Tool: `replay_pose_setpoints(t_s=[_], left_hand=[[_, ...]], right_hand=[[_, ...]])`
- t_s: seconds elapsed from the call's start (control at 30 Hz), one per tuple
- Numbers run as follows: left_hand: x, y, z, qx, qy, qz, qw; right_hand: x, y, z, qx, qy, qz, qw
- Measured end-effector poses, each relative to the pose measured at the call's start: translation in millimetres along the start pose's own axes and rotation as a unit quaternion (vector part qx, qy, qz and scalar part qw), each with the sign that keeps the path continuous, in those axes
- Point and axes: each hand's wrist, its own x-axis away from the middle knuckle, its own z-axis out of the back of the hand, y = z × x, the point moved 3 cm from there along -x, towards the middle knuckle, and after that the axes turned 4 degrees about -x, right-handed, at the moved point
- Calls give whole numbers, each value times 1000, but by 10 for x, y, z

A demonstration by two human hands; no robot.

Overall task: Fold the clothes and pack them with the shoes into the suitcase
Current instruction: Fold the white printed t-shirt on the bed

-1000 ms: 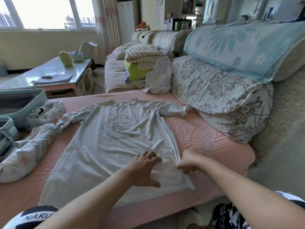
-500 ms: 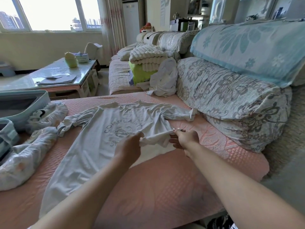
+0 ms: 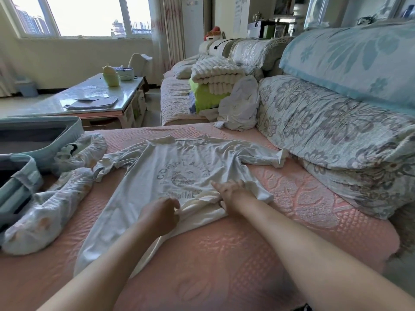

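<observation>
Across the middle of the pink quilted sofa cover (image 3: 224,254) lies the white cotton T-shirt with grey print (image 3: 170,162), its bottom hem doubled up toward the chest. The left hand (image 3: 160,215) pinches that folded edge with curled fingers, and the right hand (image 3: 231,194) grips it too (fingers on top, thumb tucked under). At the cover's left edge sit two shoes in white printed covers (image 3: 45,212) and the open pale-teal hard suitcase (image 3: 74,131).

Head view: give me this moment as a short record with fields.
sofa: pink quilted cover, used as the folding surface
shirt: white, spread flat, print up, lower right corner folded up
left hand: pinches the folded hem
right hand: grips the same fold
shoes: two, in cloth covers, left of the shirt
suitcase: open, far left
</observation>
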Motion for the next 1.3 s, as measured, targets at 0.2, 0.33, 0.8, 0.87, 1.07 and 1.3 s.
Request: replay_pose_setpoints(t_s=[0.2,0.33,0.8,0.87,1.07,1.3], left_hand=[[-241,-59,132,-36,77,-48,995],[-673,-214,310,-20,103,-1,995],[-2590,-49,667,164,56,6,985],[-2543,-41,450,123,20,-25,992],[-2207,-502,-137,26,-70,-111,991],[-1982,-885,-175,-11,-8,-102,995]], right_hand=[[-251,2,160,41,167,41,984],[-540,216,370,-34,268,14,963],[-1940,674,794,-270,84,-84,956],[-1969,633,701,-206,28,-53,977],[-1911,392,266,-168,-65,35,983],[-1787,257,57,-95,-44,38,994]])
